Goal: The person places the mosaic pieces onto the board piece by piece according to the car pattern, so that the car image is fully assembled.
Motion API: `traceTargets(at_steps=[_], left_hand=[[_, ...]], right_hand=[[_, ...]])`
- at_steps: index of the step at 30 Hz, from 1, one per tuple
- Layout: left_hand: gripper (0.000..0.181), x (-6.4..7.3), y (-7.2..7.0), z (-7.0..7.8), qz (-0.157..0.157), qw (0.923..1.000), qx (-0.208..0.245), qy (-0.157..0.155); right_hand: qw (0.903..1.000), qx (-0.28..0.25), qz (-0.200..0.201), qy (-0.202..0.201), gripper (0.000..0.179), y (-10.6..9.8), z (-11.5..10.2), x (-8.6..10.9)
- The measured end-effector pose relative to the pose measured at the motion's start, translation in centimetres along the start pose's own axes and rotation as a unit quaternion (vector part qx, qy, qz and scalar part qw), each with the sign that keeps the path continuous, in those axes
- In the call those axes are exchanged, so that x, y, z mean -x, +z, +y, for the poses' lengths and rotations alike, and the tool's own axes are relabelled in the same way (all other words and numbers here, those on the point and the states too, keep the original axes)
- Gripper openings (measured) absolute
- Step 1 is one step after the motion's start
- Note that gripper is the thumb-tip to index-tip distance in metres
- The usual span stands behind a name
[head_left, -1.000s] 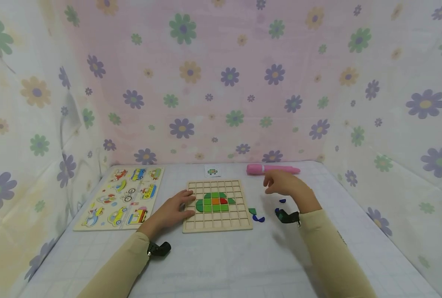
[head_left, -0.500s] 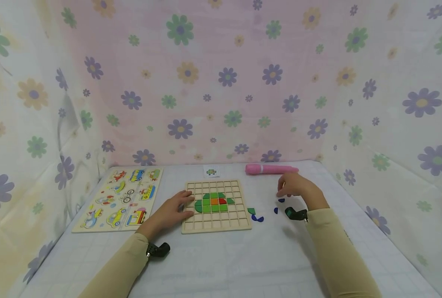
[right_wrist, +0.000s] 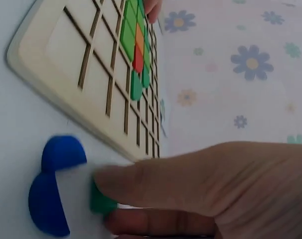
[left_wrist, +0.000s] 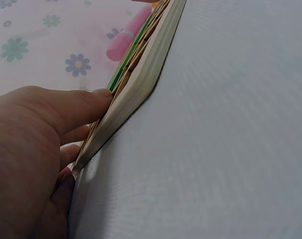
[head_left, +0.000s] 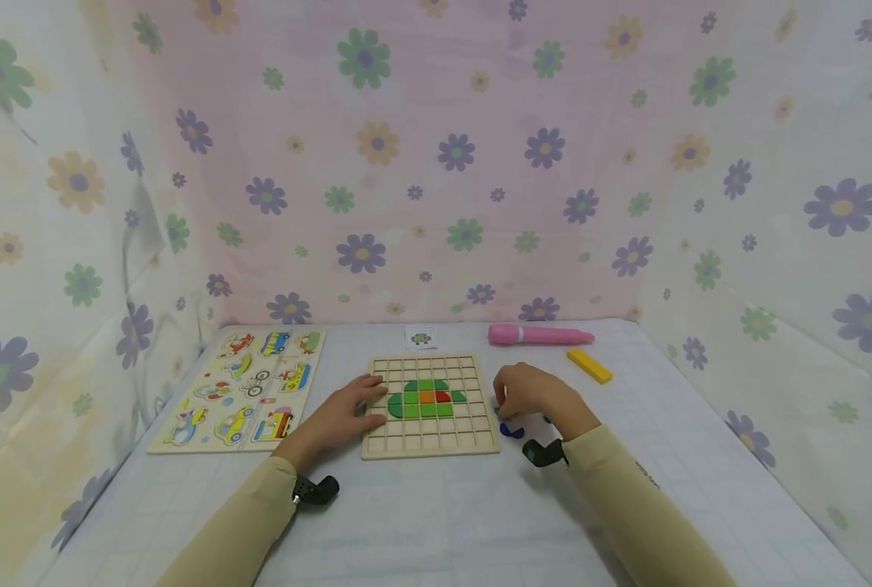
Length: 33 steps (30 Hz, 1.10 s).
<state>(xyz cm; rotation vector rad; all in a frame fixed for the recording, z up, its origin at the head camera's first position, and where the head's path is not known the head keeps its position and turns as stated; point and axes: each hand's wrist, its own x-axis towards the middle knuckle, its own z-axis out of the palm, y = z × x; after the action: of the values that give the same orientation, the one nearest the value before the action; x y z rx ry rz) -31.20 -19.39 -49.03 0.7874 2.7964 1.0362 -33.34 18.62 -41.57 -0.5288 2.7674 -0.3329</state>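
My left hand [head_left: 336,420] rests on the left edge of a wooden grid board [head_left: 428,446]; in the left wrist view the thumb touches its rim, the other fingers along its side. Green pieces [head_left: 409,409], an orange square [head_left: 426,397] and a red piece [head_left: 442,396] fill cells mid-board. Right of the board, my right hand [head_left: 538,395] pinches a loose green piece [right_wrist: 101,201] between thumb and finger, low at the table. Beside it two blue rounded pieces [right_wrist: 47,201] lie touching. Another blue piece [head_left: 548,419] is mostly hidden by the right hand.
A picture puzzle board [head_left: 237,391] lies at the left. Behind the grid board is a small pattern card [head_left: 421,337]. A pink pen-shaped object [head_left: 542,335] and a yellow block [head_left: 590,366] lie at the back right. Flowered cloth walls [head_left: 436,163] surround the table.
My right hand first moved right, then came back left and down to the loose green piece, bringing the yellow block into view. The left hand stays on the board.
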Motion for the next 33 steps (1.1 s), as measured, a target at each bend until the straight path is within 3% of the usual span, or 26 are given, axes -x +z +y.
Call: traceTargets(at_steps=[6, 9, 13, 15, 20, 27, 33], left_hand=[[0.062, 0.0, 0.0, 0.1, 0.005, 1.0000, 0.001, 0.002], [0.062, 0.0, 0.0, 0.0, 0.007, 1.0000, -0.003, 0.001], [0.061, -0.1, -0.1, -0.1, 0.008, 0.9999, -0.007, 0.006], [0.061, -0.1, -0.1, -0.1, 0.008, 0.9999, -0.004, 0.007], [0.061, -0.1, 0.0, -0.1, 0.007, 1.0000, 0.001, 0.002], [0.061, 0.0, 0.0, 0.0, 0.000, 1.0000, 0.005, 0.000], [0.061, -0.1, 0.1, 0.0, 0.003, 1.0000, 0.002, -0.002]], right_hand=[[0.9990, 0.010, 0.042, 0.010, 0.021, -0.3, 1.6, -0.7], [0.9976, 0.003, 0.066, 0.022, 0.009, -0.4, 2.2, -1.0], [0.9972, -0.010, 0.055, 0.051, 0.025, -0.1, 2.5, -1.2], [0.9974, -0.017, 0.047, 0.052, 0.024, 0.0, 2.5, -1.2], [0.9978, -0.007, 0.061, 0.027, 0.007, 0.3, 2.4, -1.3], [0.9973, -0.033, 0.065, 0.009, 0.011, 0.4, 1.8, -1.3], [0.9946, -0.074, 0.066, -0.030, 0.009, 0.6, -0.6, -1.2]])
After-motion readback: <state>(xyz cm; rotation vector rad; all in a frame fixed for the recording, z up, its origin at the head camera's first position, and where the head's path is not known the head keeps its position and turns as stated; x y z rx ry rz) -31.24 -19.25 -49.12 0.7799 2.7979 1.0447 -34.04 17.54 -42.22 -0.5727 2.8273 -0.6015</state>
